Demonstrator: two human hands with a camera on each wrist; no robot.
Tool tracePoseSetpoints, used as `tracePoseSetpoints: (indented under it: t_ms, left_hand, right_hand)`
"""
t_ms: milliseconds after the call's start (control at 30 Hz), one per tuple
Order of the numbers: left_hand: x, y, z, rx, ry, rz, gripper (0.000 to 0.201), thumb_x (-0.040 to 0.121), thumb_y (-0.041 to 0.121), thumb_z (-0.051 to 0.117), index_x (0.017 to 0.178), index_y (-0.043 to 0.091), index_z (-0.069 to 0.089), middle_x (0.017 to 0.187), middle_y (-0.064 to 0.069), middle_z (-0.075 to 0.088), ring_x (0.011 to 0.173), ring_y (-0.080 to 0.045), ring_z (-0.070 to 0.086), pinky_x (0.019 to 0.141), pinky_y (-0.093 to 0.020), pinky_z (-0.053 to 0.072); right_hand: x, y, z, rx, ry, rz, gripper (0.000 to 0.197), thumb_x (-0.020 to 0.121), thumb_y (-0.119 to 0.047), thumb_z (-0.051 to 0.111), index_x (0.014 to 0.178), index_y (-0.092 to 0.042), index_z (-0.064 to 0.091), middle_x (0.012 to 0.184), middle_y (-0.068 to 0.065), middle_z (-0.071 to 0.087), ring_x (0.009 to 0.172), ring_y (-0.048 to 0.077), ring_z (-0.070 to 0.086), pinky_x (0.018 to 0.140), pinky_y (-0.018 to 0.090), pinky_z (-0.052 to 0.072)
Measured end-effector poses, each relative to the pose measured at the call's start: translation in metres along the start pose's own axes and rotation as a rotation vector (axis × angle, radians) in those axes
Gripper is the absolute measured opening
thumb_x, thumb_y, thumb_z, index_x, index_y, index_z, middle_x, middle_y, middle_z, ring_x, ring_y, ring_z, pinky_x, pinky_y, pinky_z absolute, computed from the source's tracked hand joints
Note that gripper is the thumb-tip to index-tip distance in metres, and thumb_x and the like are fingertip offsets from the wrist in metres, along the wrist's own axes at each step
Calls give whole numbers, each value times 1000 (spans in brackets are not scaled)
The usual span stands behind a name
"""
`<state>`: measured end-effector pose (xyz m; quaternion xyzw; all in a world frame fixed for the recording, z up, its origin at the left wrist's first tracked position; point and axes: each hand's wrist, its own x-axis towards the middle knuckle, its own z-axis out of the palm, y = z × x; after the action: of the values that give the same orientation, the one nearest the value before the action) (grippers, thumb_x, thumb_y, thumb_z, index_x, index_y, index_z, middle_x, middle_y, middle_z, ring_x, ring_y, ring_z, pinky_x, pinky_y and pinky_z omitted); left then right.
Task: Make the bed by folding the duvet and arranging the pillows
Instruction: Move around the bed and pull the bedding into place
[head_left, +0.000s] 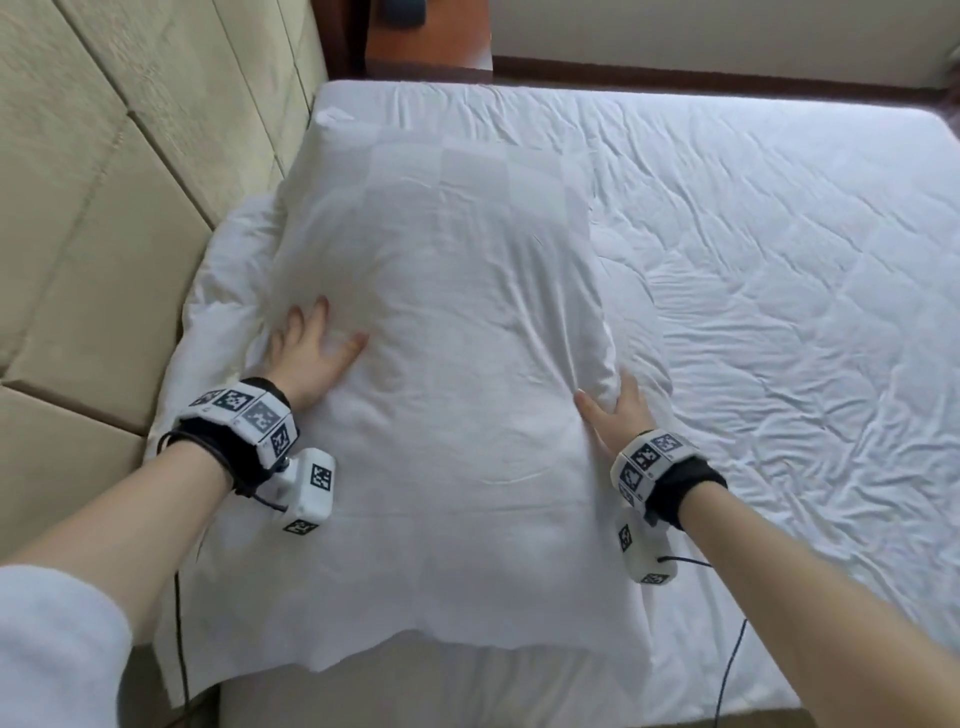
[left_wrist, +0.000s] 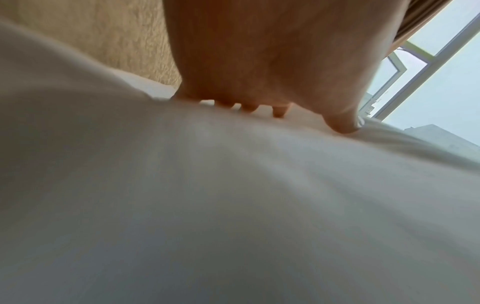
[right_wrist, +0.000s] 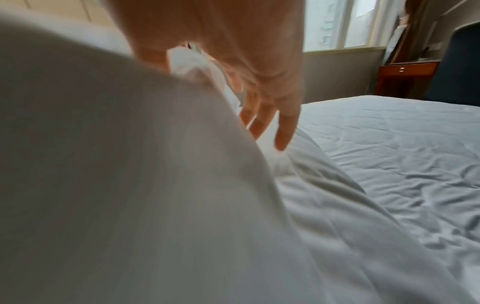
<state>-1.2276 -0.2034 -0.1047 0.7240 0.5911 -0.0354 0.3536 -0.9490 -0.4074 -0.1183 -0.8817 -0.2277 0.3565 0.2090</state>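
A large white pillow (head_left: 441, 312) with a faint checked weave lies along the head of the bed, close to me. Under it more white padding (head_left: 218, 291) sticks out on the left; I cannot tell if it is a second pillow. My left hand (head_left: 311, 353) rests flat on the pillow's left side with the fingers spread, and in the left wrist view the left hand (left_wrist: 259, 61) presses into the pillow (left_wrist: 233, 205). My right hand (head_left: 618, 410) lies on the pillow's right edge. There the right hand (right_wrist: 259, 82) points straight fingers down beside the pillow (right_wrist: 103, 185). Wrinkled white quilted bedding (head_left: 779, 260) covers the bed.
A beige padded headboard (head_left: 104, 182) runs along the left. A wooden nightstand (head_left: 431, 41) stands beyond the far end of the pillow. The right wrist view shows a window (right_wrist: 337, 24) and a dark blue chair (right_wrist: 462, 67) past the bed. Black cables (head_left: 176, 649) hang from both wrists.
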Motion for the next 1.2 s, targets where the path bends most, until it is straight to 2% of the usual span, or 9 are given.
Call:
tracePoseSetpoints:
  t_ms: [33,67,167,333,467,733,867,1000,1200]
  left_hand:
    - [3,1,-11,-5,0,10,123,47,100,17,149,35,-4,160,-7,-9,147,-34,-6,119,-51,1]
    - [7,3,-22,-4,14,5,123,45,100,16,149,36,-4,160,-7,-10,147,-33,-7,118,-55,1]
    - [21,16,-53,-20,61,22,102,62,81,26,149,36,-4,160,-6,-11,146,-34,-10,115,-62,2]
    - [61,57,-85,-74,98,58,82,84,63,43,149,37,-1,159,-4,-13,146,-32,-12,118,-53,1]
    - [105,79,-81,-84,81,19,87,81,65,47,148,39,-2,159,-6,-17,146,-35,-13,118,-49,-1]
    - [189,51,-17,-60,-95,-93,88,72,80,41,140,55,-9,157,-8,-21,144,-44,-10,119,-48,-1]
    - [212,41,0,-49,-132,-115,103,51,89,32,140,56,-10,157,-11,-20,144,-44,-10,119,-46,-1]
    - [221,36,10,-21,-161,-111,111,42,92,25,140,55,-11,157,-15,-18,144,-43,-11,119,-46,-3]
    - [199,37,-2,-45,-126,-98,112,46,88,31,144,48,-6,159,-13,-10,146,-38,-4,119,-43,2]
  right_hand:
    - [4,-8,-6,-21,23,-20,89,82,-55,57,149,-25,8,152,13,24,139,32,28,114,45,25]
    - [9,-19,-13,-37,44,-50,92,81,-57,57,150,-28,3,154,12,18,141,32,22,115,47,21]
    - [29,-68,-35,-80,72,-201,91,83,-57,54,150,-29,0,156,8,11,143,31,15,117,45,16]
    - [71,-153,-47,-223,105,-361,92,81,-60,55,149,-33,-1,158,9,1,146,33,2,119,43,8]
    - [116,-197,-35,-340,53,-314,98,77,-68,53,147,-40,-9,158,4,-13,144,38,-13,117,50,4]
    - [206,-186,36,-496,-140,-206,100,74,-74,47,145,-43,-16,156,4,-21,141,45,-14,114,57,6]
    - [232,-181,53,-541,-186,-186,100,74,-75,47,145,-43,-15,157,3,-19,142,45,-11,114,56,8]
    - [237,-175,64,-540,-196,-168,99,74,-74,48,146,-43,-13,157,2,-18,142,44,-10,115,54,7]
    - [209,-177,52,-466,-184,-169,94,79,-70,46,147,-39,-11,157,2,-18,142,42,-14,116,53,2]
